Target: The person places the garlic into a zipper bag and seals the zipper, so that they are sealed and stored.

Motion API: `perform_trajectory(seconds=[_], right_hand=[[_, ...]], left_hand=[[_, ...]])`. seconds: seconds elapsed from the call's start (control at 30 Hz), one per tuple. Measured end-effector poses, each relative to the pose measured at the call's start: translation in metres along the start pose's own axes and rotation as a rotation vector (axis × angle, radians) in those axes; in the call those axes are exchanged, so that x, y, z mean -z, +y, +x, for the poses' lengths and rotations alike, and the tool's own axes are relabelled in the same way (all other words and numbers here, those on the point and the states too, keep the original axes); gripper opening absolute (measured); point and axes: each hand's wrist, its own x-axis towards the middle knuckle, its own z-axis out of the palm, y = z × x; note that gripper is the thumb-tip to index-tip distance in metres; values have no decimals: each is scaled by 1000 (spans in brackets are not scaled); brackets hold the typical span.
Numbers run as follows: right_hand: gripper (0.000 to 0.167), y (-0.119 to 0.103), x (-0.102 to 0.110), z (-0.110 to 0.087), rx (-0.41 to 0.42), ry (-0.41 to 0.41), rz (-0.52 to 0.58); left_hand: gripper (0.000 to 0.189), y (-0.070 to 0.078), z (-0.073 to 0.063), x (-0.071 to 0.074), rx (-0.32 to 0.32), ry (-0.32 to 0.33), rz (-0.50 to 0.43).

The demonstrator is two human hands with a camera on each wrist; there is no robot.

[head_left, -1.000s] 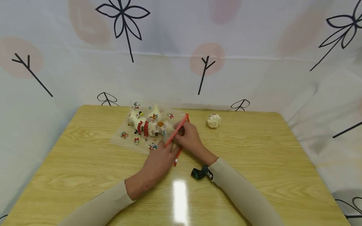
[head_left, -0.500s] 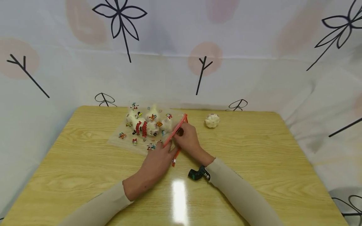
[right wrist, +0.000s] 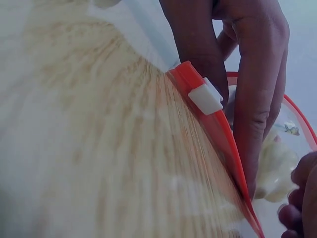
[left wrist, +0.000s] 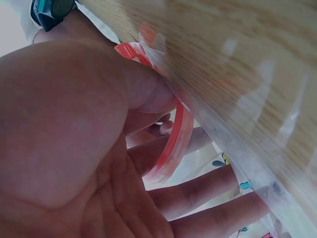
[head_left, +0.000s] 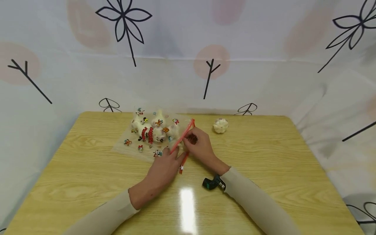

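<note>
A clear zip bag (head_left: 136,140) with cartoon prints and a red zip edge lies toward the back of the table, several garlic bulbs (head_left: 159,133) inside. My left hand (head_left: 164,169) rests on the near end of its mouth, fingers fairly straight and spread; the left wrist view shows the red strip (left wrist: 181,134) crossing the index finger. Thumb and curled index of my right hand (head_left: 201,147) pinch the upper red strip. In the right wrist view a white slider (right wrist: 205,96) sits on the lower strip and the mouth gapes around the left fingers.
One loose garlic bulb (head_left: 220,125) lies on the wooden table (head_left: 264,156) behind and right of my right hand. A patterned cloth (head_left: 176,78) hangs right behind the table. A black device (head_left: 210,183) is strapped to my right wrist.
My right hand has shifted and turned slightly, its wrist a little further right, still at the red strip. The left hand and the bag stay about where they were.
</note>
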Motion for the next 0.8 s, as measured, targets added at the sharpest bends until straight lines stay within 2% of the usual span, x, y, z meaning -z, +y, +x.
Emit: perform_trajectory(seconds=[0.13,0.27,0.47,0.63,0.8], right_hand=[[11,0,5,-2,59,10,62],[12,1,8,-3,106,71,106],[11,-3,14,-2,165,201,62],[15,-21,27,1,220,298,30],[17,-28,40,2,214,403,-17]], left_hand=[[59,1,1,2,1,-5,-26],[62,1,1,2,3,-12,-41],[51,1,-1,1,14,-13,-66],[46,1,0,0,17,-27,-66],[45,2,1,0,20,-16,-86]])
